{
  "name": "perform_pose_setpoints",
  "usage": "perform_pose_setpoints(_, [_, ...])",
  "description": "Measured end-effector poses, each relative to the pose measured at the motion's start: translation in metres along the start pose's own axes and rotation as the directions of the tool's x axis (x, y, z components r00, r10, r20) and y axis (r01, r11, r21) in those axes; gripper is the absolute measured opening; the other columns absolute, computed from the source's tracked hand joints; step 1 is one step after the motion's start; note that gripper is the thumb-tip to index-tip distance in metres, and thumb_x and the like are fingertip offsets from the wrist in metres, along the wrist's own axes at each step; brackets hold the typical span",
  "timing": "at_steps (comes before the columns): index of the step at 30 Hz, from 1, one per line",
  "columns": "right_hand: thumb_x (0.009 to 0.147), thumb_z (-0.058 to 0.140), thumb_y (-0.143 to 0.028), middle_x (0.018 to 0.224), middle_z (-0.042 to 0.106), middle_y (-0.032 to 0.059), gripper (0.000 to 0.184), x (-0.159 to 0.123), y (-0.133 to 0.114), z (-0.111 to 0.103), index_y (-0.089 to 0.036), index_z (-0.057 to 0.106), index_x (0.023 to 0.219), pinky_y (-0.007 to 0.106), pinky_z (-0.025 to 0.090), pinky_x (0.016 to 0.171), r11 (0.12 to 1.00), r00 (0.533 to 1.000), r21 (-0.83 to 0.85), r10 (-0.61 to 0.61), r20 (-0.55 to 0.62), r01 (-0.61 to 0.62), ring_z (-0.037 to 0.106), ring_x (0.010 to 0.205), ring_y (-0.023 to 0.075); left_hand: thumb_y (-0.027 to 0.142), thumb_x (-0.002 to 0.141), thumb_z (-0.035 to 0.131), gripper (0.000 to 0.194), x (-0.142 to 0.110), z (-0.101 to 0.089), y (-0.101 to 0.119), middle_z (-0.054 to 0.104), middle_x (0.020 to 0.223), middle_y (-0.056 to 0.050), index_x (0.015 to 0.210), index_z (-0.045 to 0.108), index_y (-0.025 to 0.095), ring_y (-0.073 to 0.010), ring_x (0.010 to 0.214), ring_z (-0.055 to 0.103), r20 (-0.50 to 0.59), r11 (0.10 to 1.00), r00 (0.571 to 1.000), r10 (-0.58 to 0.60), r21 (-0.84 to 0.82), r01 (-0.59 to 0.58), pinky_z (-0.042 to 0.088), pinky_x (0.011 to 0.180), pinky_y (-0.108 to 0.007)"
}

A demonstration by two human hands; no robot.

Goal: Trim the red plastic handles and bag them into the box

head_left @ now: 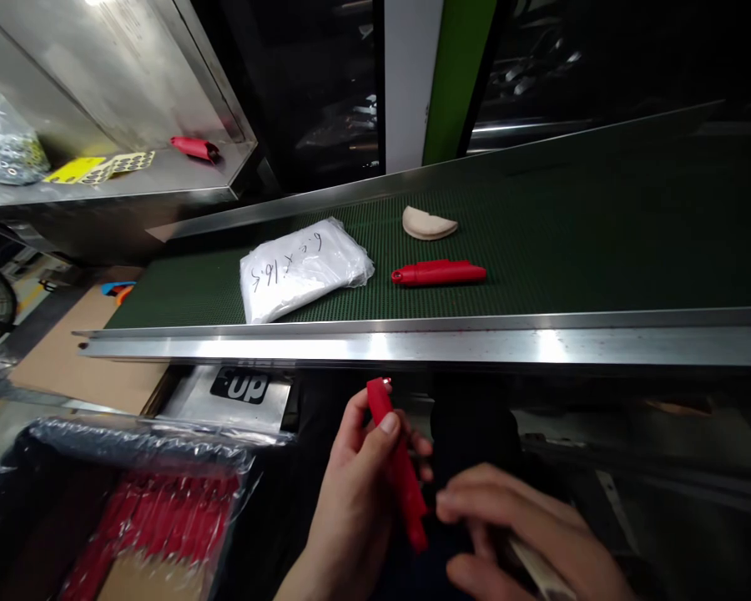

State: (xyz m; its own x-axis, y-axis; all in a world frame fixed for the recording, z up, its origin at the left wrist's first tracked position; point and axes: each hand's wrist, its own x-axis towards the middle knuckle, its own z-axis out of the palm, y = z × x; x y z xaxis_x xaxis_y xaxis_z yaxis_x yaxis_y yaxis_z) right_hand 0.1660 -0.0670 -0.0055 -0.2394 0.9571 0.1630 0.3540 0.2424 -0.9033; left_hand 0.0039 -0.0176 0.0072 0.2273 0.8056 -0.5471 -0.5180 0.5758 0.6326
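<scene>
My left hand [356,492] is closed around a slim red lighter-like stick [397,459], thumb pressed on its upper part, held below the belt's metal edge. My right hand [519,534] sits just to the right of it with fingers curled, and a pale strip [538,568] shows under them; what it is stays unclear. On the green conveyor belt [601,242] above lie another red stick [438,273], a white plastic packet with handwriting [300,271] and a beige half-round piece [426,224].
A box lined with plastic film [143,501] at lower left holds several red sticks. A steel shelf [131,179] at upper left carries one more red stick [194,148], yellow sticker sheets [97,167] and a bag [3,146]. Cardboard [68,359] lies on the floor.
</scene>
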Motion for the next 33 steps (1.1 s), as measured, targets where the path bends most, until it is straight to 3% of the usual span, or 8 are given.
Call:
perform_pose_setpoints(2, [0.091,0.06,-0.029,0.102,0.067,0.0,0.039,0.006,0.005,-0.011,-0.032,0.047,0.128,0.014,0.058,0.064,0.994,0.993,0.001,0.111,-0.027,-0.112,0.068,0.073,0.0098,0.027,0.095,0.051,0.017,-0.004,0.001,0.0,0.057,0.088,-0.002,0.11,0.047,0.023,-0.0126,0.065,0.056,0.025,1.0,1.0,-0.017,-0.021,0.018,0.045,0.051,-0.019])
perform_pose_setpoints(4, [0.094,0.057,-0.028,0.109,0.065,0.0015,0.042,0.015,0.007,-0.021,-0.032,0.045,0.133,0.016,0.058,0.073,0.99,0.99,-0.068,0.116,-0.084,-0.122,0.068,0.088,0.011,0.027,0.095,0.047,0.016,-0.009,0.002,0.0,0.057,0.09,-0.003,0.111,0.047,0.022,-0.0115,0.06,0.054,0.06,1.0,0.998,-0.004,0.001,0.004,0.042,0.045,-0.018])
perform_pose_setpoints(7, [0.095,0.053,-0.016,0.114,0.062,0.0025,0.033,0.029,0.003,-0.03,-0.028,0.056,0.125,0.018,0.053,0.085,0.978,0.994,-0.203,-0.066,-0.086,0.047,0.062,0.103,0.0114,0.027,0.094,0.047,0.019,-0.016,0.001,-0.002,0.057,0.09,-0.003,0.112,0.048,0.023,-0.0097,0.054,0.052,0.125,0.999,0.992,0.022,0.047,-0.028,0.04,0.041,-0.016])
perform_pose_setpoints(10, [0.091,0.051,-0.004,0.114,0.06,0.0047,0.041,0.039,-0.008,-0.031,-0.022,0.057,0.128,0.022,0.051,0.086,0.927,0.971,-0.314,-0.232,-0.051,0.205,0.059,0.104,0.0123,0.029,0.092,0.052,0.021,-0.022,-0.001,-0.003,0.059,0.089,-0.003,0.112,0.05,0.024,-0.0095,0.053,0.052,0.151,0.998,0.988,0.012,0.066,-0.022,0.039,0.041,-0.016])
perform_pose_setpoints(16, [0.086,0.052,0.001,0.113,0.065,0.0128,0.048,0.043,-0.019,-0.029,-0.01,0.053,0.133,0.038,0.052,0.081,0.777,0.915,-0.509,-0.4,0.056,0.37,0.06,0.098,0.0222,0.034,0.085,0.063,0.029,-0.03,0.002,-0.003,0.06,0.088,-0.003,0.11,0.053,0.024,-0.0101,0.053,0.05,0.056,0.996,0.998,-0.001,0.086,-0.004,0.038,0.043,-0.019])
perform_pose_setpoints(21, [0.084,0.052,0.001,0.115,0.066,0.0128,0.041,0.042,-0.022,-0.029,-0.01,0.06,0.123,0.041,0.05,0.08,0.735,0.903,-0.557,-0.424,0.068,0.387,0.06,0.098,0.0251,0.036,0.083,0.066,0.034,-0.033,0.003,-0.003,0.062,0.09,-0.004,0.11,0.051,0.024,-0.0087,0.051,0.048,0.015,0.996,0.999,-0.035,0.084,0.034,0.037,0.044,-0.019])
perform_pose_setpoints(33, [0.084,0.054,-0.001,0.116,0.067,0.0108,0.041,0.039,-0.022,-0.029,-0.012,0.062,0.122,0.04,0.047,0.083,0.72,0.905,-0.574,-0.415,0.093,0.389,0.06,0.099,0.0247,0.036,0.082,0.067,0.035,-0.035,0.001,-0.006,0.061,0.089,-0.004,0.112,0.053,0.023,-0.0084,0.052,0.048,0.047,0.998,0.999,-0.025,0.051,0.023,0.038,0.044,-0.018])
